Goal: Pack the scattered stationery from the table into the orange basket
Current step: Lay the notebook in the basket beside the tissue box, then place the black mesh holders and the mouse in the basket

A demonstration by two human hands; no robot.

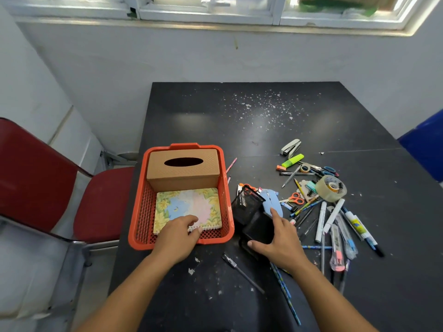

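The orange basket [181, 195] stands at the left edge of the black table [263, 121], and every place here is told from it. Inside, at its far end, sits a brown tissue box [183, 168], and in front of that a flowered spiral notebook [188, 209] lies flat on the floor of the basket, probably so that smaller things can go on top. The left hand [178, 236] reaches over the near rim and rests on the notebook's spiral edge with fingers relaxed, holding nothing; it seems to settle the notebook in place. Just right of the basket, the right hand [279, 238] grasps a black mesh desk organizer [254, 212], thumb on its near end and fingers over its far side, likely to lift it in. A blue computer mouse [271, 200] lies touching it. Farther right are scattered pens [321, 221], orange scissors [296, 198], a tape roll [330, 188], a green highlighter [292, 160] and a stapler [291, 147]. The free room in the basket is above the notebook; beyond the basket the table has bare space.
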